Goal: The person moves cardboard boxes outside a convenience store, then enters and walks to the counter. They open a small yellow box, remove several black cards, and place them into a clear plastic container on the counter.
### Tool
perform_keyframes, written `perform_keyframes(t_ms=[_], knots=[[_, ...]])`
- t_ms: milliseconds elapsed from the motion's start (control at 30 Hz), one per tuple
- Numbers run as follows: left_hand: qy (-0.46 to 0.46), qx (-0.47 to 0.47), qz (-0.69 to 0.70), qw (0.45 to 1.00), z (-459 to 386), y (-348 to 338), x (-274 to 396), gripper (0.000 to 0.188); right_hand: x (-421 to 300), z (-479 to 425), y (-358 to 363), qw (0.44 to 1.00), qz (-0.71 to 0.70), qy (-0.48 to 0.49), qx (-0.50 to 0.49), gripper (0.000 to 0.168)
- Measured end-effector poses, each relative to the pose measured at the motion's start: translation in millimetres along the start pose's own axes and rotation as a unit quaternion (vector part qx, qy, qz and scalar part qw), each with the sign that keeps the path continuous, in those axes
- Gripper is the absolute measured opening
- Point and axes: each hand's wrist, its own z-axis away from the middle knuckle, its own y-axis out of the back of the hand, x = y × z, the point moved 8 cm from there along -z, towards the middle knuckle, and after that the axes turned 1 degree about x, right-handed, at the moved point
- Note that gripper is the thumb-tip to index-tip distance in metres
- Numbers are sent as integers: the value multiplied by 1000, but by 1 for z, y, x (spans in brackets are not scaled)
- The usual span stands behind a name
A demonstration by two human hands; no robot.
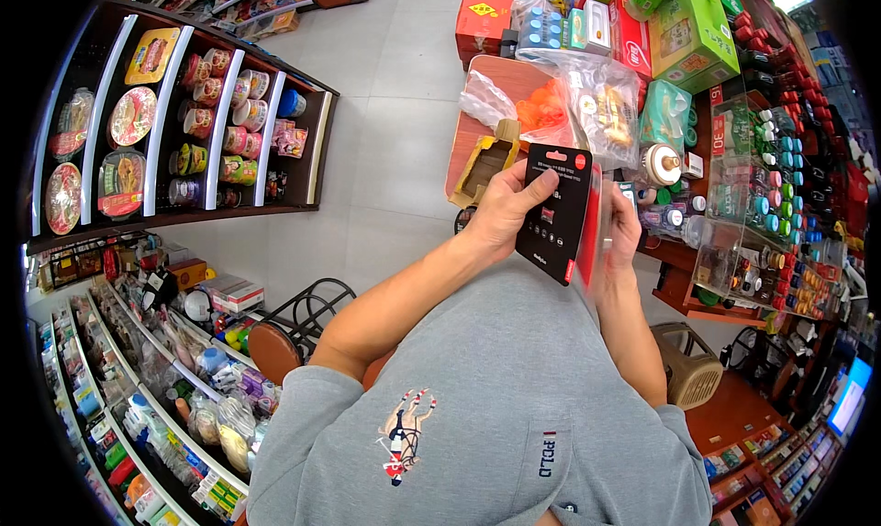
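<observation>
My left hand (506, 206) grips a flat black packaging card (550, 230) that bears small print and a hang slot, with the thumb across its face. Just right of it, my right hand (621, 219) holds a red card (592, 237) with a clear plastic layer; the black card partly covers it and the edge is blurred. Beyond the hands, an open yellow cardboard box (484, 166) lies on a reddish-brown tabletop (458, 155). Beside that box are an orange plastic bag (544, 106) and a clear bag (609, 113) with items inside.
Stacked cartons, including a green box (695, 37) and a red box (484, 16), stand at the table's far end. Bottles fill a clear rack (729, 202) on the right. A shelf (320, 147) of packaged food, a round stool (274, 352) and a beige plastic stool (688, 364) are nearby.
</observation>
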Motion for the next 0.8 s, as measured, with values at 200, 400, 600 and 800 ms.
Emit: perform_keyframes(t_ms=[200,400,600,800], knots=[[-12,-34,-4,999,2,3,-8,35,6,-2,1,1000,4,-19,-19,37],[-13,-68,-35,997,3,-6,-11,53,9,-8,15,998,19,8,-57,32],[-9,-100,-76,992,13,-17,-6,55,-1,-3,7,994,-8,43,-100,27],[-36,-103,-123,986,18,-22,1,53,-3,4,-12,983,-74,49,-158,22]])
